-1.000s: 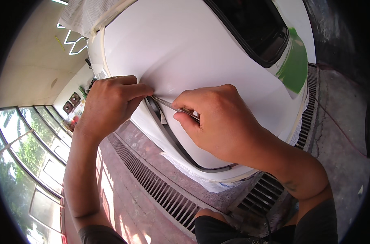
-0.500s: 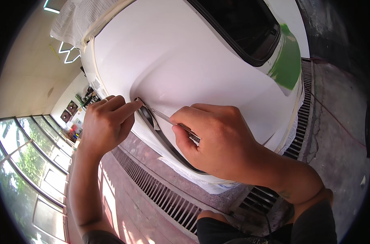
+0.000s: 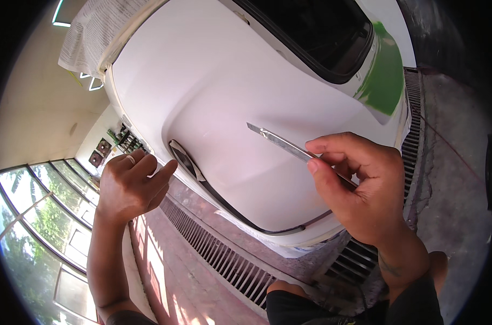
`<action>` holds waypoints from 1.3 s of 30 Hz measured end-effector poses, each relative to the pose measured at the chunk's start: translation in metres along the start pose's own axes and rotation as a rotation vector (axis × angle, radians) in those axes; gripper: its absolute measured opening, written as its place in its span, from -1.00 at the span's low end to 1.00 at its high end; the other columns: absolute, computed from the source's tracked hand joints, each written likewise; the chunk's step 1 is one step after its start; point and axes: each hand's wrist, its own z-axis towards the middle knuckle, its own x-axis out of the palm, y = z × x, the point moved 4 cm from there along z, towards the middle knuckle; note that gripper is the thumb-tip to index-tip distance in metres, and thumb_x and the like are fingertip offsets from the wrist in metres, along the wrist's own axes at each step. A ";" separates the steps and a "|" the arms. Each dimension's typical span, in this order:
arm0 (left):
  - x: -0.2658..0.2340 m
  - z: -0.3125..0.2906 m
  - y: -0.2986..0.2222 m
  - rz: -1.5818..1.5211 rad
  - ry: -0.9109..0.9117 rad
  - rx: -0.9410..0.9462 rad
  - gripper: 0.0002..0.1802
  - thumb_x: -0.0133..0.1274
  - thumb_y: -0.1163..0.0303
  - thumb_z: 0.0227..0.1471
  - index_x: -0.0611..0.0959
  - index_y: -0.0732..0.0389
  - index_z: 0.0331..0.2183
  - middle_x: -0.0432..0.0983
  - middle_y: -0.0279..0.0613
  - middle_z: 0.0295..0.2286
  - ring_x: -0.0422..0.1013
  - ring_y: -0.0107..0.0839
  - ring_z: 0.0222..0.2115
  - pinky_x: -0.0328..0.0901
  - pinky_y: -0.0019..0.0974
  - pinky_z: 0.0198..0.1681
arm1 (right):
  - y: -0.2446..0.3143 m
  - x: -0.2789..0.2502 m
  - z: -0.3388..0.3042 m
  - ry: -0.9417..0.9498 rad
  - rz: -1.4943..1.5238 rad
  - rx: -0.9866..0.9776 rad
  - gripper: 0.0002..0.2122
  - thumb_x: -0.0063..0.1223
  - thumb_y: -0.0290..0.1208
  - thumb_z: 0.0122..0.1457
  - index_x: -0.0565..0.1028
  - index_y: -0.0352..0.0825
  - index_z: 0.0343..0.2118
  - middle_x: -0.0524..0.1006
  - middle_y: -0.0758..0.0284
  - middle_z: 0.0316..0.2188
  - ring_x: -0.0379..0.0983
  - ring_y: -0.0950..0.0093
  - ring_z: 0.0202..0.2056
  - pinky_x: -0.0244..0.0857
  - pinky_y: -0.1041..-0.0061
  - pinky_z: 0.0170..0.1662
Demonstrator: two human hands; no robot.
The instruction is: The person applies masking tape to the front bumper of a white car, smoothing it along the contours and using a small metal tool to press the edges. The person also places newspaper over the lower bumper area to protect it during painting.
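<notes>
A white car body panel (image 3: 240, 86) fills the upper middle of the head view, with a dark curved gap along its lower edge (image 3: 224, 203). My right hand (image 3: 365, 189) holds a thin metal blade (image 3: 278, 142) that points up and left, its tip lifted off the panel. My left hand (image 3: 129, 187) hangs loosely curled to the left of the panel, a little apart from the gap's upper end, holding nothing.
Green masking (image 3: 384, 81) covers the panel beside a dark window opening (image 3: 316, 32). Newspaper (image 3: 94, 32) covers the car's top left part. A metal floor grate (image 3: 219, 252) runs below the car over reddish paving. Large windows (image 3: 35, 216) stand at lower left.
Both hands have pulled away from the gap: the right hand moved right and lifted the blade off the panel, the left hand drew back to the left.
</notes>
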 end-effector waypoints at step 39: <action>0.004 -0.052 -0.012 -0.318 -0.310 -0.757 -0.84 0.41 0.57 0.01 0.81 0.20 -0.30 0.57 -0.26 -0.44 0.55 -0.43 -0.51 0.43 -0.31 -0.43 | 0.039 0.092 0.072 0.177 -0.456 -0.513 -0.91 0.31 -0.60 0.23 0.67 -0.44 -0.22 0.69 0.14 -0.38 0.64 0.24 -0.44 0.50 0.36 -0.34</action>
